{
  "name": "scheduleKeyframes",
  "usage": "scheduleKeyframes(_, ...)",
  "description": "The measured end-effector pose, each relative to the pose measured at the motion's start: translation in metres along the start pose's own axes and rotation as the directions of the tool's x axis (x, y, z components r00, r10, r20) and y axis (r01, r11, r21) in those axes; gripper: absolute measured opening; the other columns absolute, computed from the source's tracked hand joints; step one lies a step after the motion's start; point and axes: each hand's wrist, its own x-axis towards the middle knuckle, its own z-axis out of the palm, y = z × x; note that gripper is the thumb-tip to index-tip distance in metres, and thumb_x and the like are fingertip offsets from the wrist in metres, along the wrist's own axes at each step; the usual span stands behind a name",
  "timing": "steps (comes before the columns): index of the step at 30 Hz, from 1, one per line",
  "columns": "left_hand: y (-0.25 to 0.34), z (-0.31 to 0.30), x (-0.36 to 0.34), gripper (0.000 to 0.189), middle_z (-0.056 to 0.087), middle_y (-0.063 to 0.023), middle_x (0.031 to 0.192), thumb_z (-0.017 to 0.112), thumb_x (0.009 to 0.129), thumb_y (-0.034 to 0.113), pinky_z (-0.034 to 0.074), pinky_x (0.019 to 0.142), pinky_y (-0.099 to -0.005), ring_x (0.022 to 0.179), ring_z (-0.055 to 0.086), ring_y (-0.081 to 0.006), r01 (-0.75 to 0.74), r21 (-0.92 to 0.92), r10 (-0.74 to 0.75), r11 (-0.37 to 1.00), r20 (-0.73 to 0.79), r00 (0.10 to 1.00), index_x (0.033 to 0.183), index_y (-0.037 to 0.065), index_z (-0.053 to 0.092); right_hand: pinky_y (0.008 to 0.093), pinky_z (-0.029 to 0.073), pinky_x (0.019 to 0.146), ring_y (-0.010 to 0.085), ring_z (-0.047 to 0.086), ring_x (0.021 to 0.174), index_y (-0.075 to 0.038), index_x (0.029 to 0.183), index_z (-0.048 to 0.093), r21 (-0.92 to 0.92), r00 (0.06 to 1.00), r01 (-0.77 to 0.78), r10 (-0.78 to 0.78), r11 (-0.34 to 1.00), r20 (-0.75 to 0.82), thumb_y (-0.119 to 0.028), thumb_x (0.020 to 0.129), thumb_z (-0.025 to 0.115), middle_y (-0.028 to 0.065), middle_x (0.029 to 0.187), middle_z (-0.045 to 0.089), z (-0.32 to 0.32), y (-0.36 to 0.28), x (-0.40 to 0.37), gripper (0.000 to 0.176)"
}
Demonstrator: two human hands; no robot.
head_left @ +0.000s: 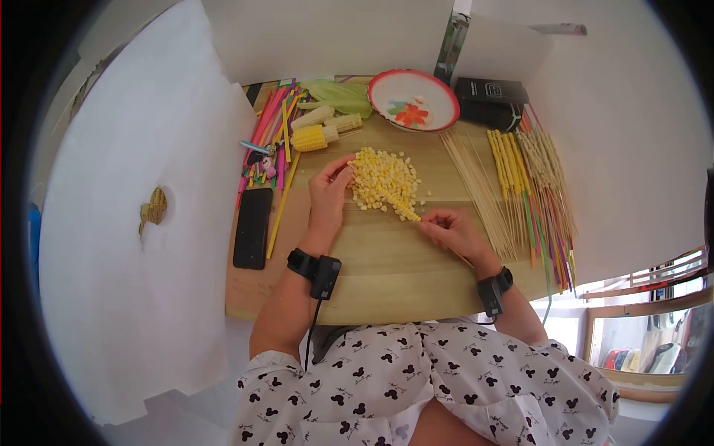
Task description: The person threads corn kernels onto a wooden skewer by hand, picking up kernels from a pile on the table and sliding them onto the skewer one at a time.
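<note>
A loose heap of yellow corn kernels (383,175) lies on the wooden board. At its left edge is my left hand (329,192), thumb and fingertips closed together against the kernels; whether a kernel is between them is too small to tell. My right hand (455,232) pinches a thin bamboo skewer, whose tail shows below the palm. Kernels threaded in a row (405,210) cover the skewer's front part, which points up and left into the heap. Behind the heap are a partly stripped corn cob (314,138) and bare cobs (312,117).
Plain bamboo skewers (476,186) lie right of the heap, then filled corn skewers (509,163) and colored sticks. An enamel plate (379,85) and black box (491,91) stand behind. Left are a phone (253,229), colored straws (274,123) and a corn husk (335,94). White panels surround the board.
</note>
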Motion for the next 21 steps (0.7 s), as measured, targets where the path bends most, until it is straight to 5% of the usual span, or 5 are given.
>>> scheduleKeyframes(21, -0.0051, -0.0034, 0.0015, 0.024, 0.063, -0.0002, 0.085, 0.058, 0.089, 0.004, 0.041, 0.065, -0.0188, 0.070, 0.048, -0.0040, -0.002, 0.056, 0.004, 0.998, -0.027, 1.000, 0.110, -0.002, 0.066, 0.0172, 0.026, 0.043, -0.0019, 0.039, 0.049, -0.005, 0.087, 0.064, 0.009, 0.999, 0.043, -0.043, 0.999, 0.018, -0.015, 0.090, 0.064, -0.0086, 0.060, 0.050, -0.0004, 0.0034, 0.0007, 0.011)
